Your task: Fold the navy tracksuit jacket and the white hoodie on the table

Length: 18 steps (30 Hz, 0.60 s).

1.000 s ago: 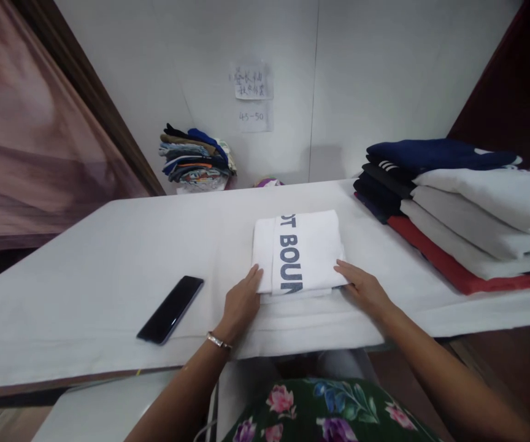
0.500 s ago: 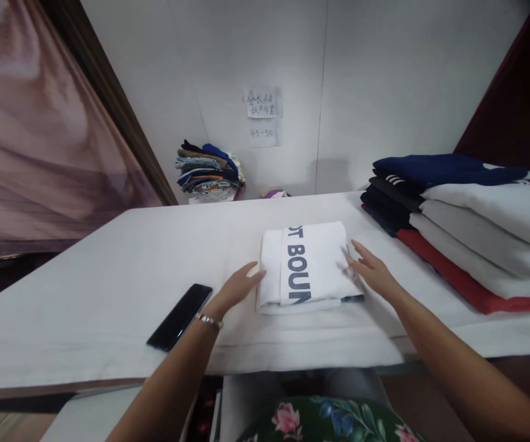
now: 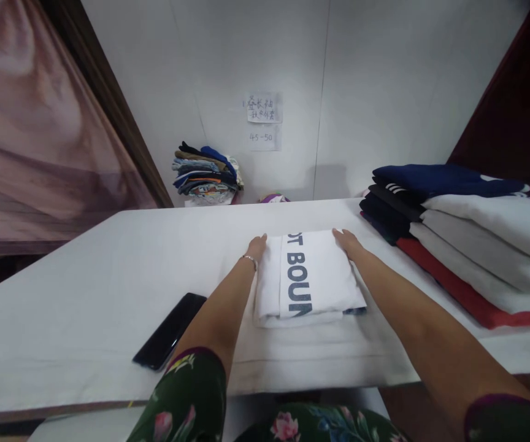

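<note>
A white folded shirt (image 3: pixel 322 276) with dark letters lies flat on the white-covered table in front of me. My left hand (image 3: pixel 256 247), with a bracelet at its wrist, is closed at the far left corner of the shirt. At the far right corner, my right hand (image 3: pixel 348 243) pinches the cloth with its fingers partly hidden. A small dark patch of print shows at the shirt's near right corner. Beside my left forearm lies a black phone (image 3: pixel 170 331).
Folded garments (image 3: pixel 486 239) in navy, black, white, grey and red are stacked on the right. Another clothes pile (image 3: pixel 207 175) stands beyond the table's far edge. Paper notes (image 3: pixel 264 121) hang on the wall. A pink curtain (image 3: pixel 48 141) hangs at left; the table (image 3: pixel 85 294) extends beneath it all.
Both hands have moved away from me, from the shirt's sides to its far corners, and have closed on it. The shirt stays in about the same place on the table.
</note>
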### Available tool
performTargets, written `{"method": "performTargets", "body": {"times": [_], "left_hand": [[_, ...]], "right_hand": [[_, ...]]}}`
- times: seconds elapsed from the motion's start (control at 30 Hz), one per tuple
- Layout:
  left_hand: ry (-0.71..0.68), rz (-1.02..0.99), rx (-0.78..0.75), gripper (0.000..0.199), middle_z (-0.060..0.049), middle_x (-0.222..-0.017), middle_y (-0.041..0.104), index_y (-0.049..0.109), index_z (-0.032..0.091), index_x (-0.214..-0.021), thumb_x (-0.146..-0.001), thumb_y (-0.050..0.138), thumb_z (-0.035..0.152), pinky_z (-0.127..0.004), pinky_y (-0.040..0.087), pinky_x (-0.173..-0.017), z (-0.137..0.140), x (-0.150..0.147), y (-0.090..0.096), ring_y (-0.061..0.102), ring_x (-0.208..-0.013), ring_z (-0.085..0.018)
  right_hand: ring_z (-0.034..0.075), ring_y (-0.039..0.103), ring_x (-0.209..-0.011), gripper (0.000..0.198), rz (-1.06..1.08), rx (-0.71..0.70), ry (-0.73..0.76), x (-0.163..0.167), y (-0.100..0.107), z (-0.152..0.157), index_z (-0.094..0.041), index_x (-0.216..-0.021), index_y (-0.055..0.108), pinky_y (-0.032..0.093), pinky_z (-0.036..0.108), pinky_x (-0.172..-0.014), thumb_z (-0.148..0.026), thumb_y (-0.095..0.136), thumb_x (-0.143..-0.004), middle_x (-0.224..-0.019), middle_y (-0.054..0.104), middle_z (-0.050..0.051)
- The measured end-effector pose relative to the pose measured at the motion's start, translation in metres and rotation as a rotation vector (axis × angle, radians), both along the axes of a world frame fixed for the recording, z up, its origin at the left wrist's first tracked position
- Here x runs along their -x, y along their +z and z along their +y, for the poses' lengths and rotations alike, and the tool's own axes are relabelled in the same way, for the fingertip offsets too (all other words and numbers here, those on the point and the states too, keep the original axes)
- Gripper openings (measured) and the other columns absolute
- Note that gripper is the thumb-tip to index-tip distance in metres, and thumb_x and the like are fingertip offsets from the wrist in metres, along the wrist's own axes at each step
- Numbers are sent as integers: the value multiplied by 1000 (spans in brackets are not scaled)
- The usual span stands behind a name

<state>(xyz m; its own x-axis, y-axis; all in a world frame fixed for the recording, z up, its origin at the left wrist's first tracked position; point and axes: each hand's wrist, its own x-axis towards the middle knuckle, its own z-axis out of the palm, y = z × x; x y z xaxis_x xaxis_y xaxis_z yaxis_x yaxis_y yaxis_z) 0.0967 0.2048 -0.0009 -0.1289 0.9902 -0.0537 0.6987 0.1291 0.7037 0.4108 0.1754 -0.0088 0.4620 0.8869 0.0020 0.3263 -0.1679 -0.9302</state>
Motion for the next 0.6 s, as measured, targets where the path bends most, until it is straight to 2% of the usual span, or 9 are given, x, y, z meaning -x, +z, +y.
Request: {"method": "performTargets", "body": {"times": [0.1,0.2,0.27,0.43,0.6], "left_hand": [[24,-35,37,38,-9,-121,57,54,17,-122,-90,56,38,-43,51,-87,10,-9,-4,59,-104,-22],[-18,-60,59,36,-9,-121,57,55,17,-121,-90,56,37,-43,52,-86,15,-12,-9,59,-102,-21],[-57,-64,78,32,-8,-115,61,59,16,-114,-90,56,37,-40,51,-85,17,-10,-12,61,-99,-20],[-46,-20,78,31,-12,-115,67,65,13,-100,-87,55,40,-27,43,-86,20,-1,-18,60,-108,-23],[-18,39,85,37,-14,-111,68,66,14,-95,-88,49,46,-29,43,-82,22,-2,-18,63,-102,-24]], "right_hand": [[31,59,-112,60,-29,-1,-23,4,2,7,-12,-118,62,45,43,-97,-50,61,-72,-124,61,19],[25,65,-92,47,-31,-22,-25,9,-1,7,-14,-109,65,52,35,-81,-44,60,-73,-105,69,12],[21,65,-78,40,-33,-32,-35,12,-6,5,-13,-100,67,53,30,-70,-41,59,-73,-89,71,8],[16,56,-58,39,-48,-12,-94,12,-22,0,-10,-95,67,48,26,-56,-41,61,-73,-61,63,1],[13,50,-50,41,-46,20,-115,11,-26,0,-8,-99,66,43,24,-49,-40,61,-75,-54,56,-2]]}}
